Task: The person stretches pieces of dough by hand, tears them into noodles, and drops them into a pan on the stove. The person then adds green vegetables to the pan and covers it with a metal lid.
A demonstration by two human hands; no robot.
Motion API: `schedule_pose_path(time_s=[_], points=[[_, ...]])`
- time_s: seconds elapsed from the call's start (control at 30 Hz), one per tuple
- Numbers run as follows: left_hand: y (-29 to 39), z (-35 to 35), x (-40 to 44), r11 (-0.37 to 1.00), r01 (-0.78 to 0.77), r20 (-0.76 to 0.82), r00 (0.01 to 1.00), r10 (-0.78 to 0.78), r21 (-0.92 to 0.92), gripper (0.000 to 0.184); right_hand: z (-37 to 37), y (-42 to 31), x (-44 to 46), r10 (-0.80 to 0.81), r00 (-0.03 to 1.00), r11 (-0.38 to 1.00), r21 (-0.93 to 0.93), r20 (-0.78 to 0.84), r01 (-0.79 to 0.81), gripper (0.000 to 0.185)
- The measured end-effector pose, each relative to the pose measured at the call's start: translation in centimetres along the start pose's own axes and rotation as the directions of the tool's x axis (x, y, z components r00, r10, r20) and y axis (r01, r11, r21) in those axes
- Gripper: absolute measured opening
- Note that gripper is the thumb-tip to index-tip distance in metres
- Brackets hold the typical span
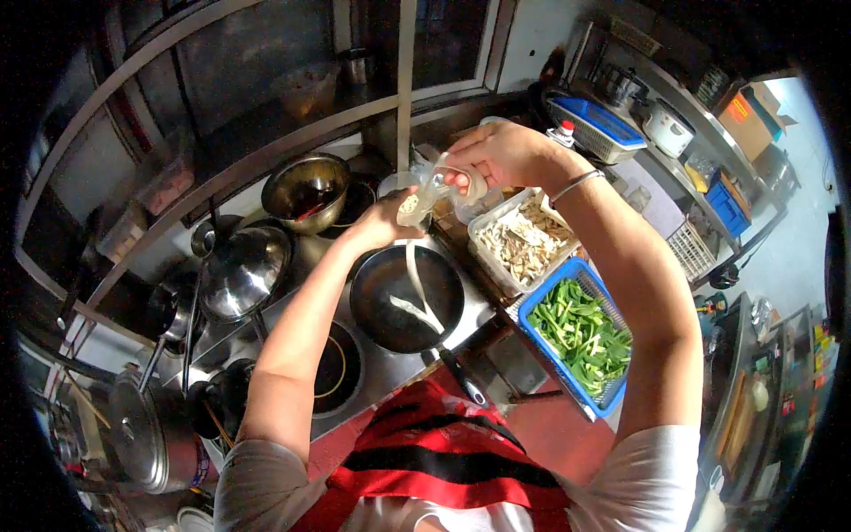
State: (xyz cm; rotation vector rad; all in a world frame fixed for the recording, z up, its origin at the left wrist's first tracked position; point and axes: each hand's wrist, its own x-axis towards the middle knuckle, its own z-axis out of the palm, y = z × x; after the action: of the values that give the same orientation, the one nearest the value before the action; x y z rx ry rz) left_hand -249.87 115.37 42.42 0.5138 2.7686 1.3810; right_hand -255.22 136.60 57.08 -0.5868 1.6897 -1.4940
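Note:
My left hand point(383, 222) is closed around a clear plastic container or bag point(413, 206) with something pale in it. Close beside it, my right hand point(501, 156) grips the rim of a clear plastic piece point(450, 177); whether both hands hold one container I cannot make out. Under them a black frying pan point(377, 310) sits on the stove, its handle toward me. A pale strip point(418, 282) runs from below my left hand into the pan, where it forks. It may be poured liquid or something solid.
Right of the pan stand a tub of sliced pale mushrooms point(523, 239) and a blue basket of cut greens point(581, 341). A metal bowl point(306, 191), a lidded wok point(244, 275) and a pot point(146, 439) line the left. Shelves point(674, 160) rise at the right.

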Motion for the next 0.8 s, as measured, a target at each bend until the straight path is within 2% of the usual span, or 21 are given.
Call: schedule_pose_path(time_s=[0.07,0.13,0.2,0.23,0.3,0.33,0.37,0.47,0.5,0.57,0.67,0.8], points=[[-1.0,0.1,0.4,0.995,-0.07,-0.076,0.994,0.076,0.075,0.091,0.1,-0.2,0.2,-0.022,0.999,0.977,-0.214,-0.045,0.012,0.026],[-0.3,0.2,1.1,0.973,-0.202,-0.111,0.976,0.189,-0.113,0.09,-1.4,0.9,1.6,-0.085,0.99,0.953,-0.282,0.112,0.114,0.025],[4.0,-0.1,0.7,0.911,-0.315,-0.215,0.941,0.262,-0.266,0.086,-1.7,1.3,2.4,-0.165,0.957,0.81,-0.521,0.239,0.27,0.024],[6.1,-0.4,0.2,0.931,-0.193,-0.157,0.976,0.15,-0.311,0.071,-1.5,1.2,2.4,-0.206,0.934,0.628,-0.692,0.293,0.356,0.024],[6.2,-0.4,1.0,0.919,-0.212,-0.201,0.968,0.15,-0.333,0.06,-0.3,0.6,1.8,-0.172,0.958,0.682,-0.674,0.231,0.284,0.023],[6.1,-0.5,1.4,0.912,-0.224,-0.222,0.963,0.153,-0.343,0.055,0.6,0.4,1.4,-0.07,0.99,0.885,-0.45,0.126,0.12,0.023],[6.0,-0.3,1.5,0.951,-0.238,-0.29,0.941,0.175,-0.197,0.046,1.1,0.3,1.1,0.06,0.997,0.984,-0.168,0.053,-0.051,0.023],[5.4,-1.3,1.7,0.987,-0.16,-0.292,0.943,0.161,0.029,0.05,0.8,0.5,0.7,0.081,0.996,0.955,-0.287,0.023,-0.071,0.023],[4.8,-1.2,1.8,0.961,-0.276,-0.374,0.891,0.257,0.002,0.055,0.6,0.8,0.5,0.091,0.996,0.959,-0.27,0.007,-0.086,0.024],[4.3,-1.7,1.9,0.972,-0.229,-0.346,0.917,0.199,-0.046,0.049,0.2,1.6,0.3,0.114,0.993,0.965,-0.234,-0.023,-0.117,0.025],[3.9,-2.2,2.0,0.979,-0.176,-0.34,0.931,0.132,-0.101,0.044,-0.5,2.2,0.1,0.12,0.993,0.966,-0.233,0.016,-0.113,0.021],[2.6,-2.5,2.4,0.985,-0.134,-0.298,0.95,0.096,-0.108,0.043,-1.2,2.7,-0.3,0.136,0.99,0.99,0.023,0.044,-0.137,0.02]])
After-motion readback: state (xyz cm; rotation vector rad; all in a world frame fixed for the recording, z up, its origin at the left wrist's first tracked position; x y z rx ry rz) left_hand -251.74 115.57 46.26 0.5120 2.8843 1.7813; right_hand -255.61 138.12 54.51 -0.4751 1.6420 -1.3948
